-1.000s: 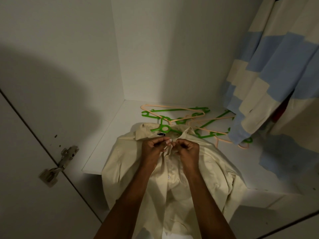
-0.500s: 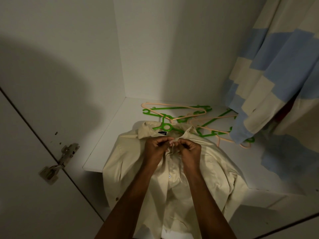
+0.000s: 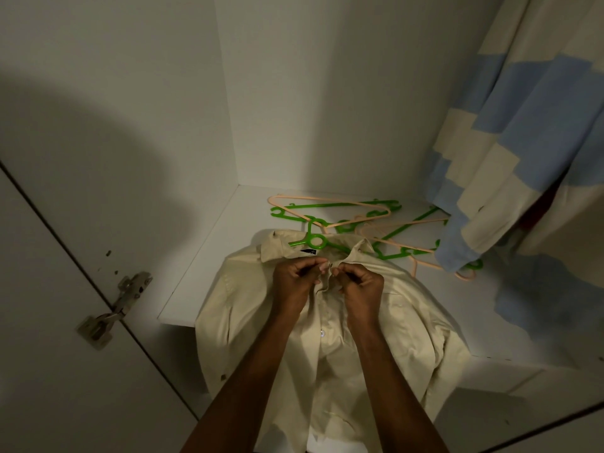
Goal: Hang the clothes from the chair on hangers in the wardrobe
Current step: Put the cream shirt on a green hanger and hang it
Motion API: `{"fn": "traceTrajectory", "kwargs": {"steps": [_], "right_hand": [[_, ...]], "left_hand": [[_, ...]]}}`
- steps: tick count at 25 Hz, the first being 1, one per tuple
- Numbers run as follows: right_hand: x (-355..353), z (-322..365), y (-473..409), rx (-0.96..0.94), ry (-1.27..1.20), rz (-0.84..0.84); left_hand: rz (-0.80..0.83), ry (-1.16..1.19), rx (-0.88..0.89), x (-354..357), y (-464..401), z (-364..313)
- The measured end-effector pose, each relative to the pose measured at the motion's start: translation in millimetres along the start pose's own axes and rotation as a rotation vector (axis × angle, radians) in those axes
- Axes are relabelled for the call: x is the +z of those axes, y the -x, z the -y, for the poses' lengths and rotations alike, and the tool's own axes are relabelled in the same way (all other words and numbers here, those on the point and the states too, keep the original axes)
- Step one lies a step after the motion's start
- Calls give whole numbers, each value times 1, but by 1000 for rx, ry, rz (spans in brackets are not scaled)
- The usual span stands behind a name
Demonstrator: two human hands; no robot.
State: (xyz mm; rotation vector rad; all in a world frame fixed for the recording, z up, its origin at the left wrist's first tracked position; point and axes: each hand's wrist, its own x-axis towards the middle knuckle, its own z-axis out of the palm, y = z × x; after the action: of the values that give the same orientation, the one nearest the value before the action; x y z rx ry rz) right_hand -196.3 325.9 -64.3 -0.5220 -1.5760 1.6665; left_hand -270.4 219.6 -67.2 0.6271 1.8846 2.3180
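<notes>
— Fingers (image 3: 322, 268) of both hands are curled in, pinching the cream shirt (image 3: 255, 308) at its top button, just below the collar. Why there?

— My guess: the left hand (image 3: 294, 279) holds one front edge and the right hand (image 3: 361, 282) the other, to fasten the neck so the shirt won't slide off its green hanger (image 3: 315, 240).

— And where is the shirt?

— Laid face up on the wardrobe shelf (image 3: 196, 282), its tail draped over the shelf's front edge — a flat surface to button against. The hanger's ring pokes out past the collar, so it's already inside.

— Beyond the shirt?

— Spare hangers (image 3: 366, 212), green and peach, lie in a tangle behind the collar; a striped garment (image 3: 523, 125) hangs to the shirt's right.

— Any writing?

— A dark label (image 3: 310, 251) sits inside the collar — too small to read.
</notes>
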Motion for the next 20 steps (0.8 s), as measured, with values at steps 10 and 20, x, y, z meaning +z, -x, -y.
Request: {"fn": "traceTrajectory", "kwargs": {"steps": [10,20], "right_hand": [[0,0,0,-54,41,50],[1,5,4,-53,30,95]], "left_hand": [[42,16,-21,-1,2,-2],[-27,-39,11,-1,1,-2]]}}
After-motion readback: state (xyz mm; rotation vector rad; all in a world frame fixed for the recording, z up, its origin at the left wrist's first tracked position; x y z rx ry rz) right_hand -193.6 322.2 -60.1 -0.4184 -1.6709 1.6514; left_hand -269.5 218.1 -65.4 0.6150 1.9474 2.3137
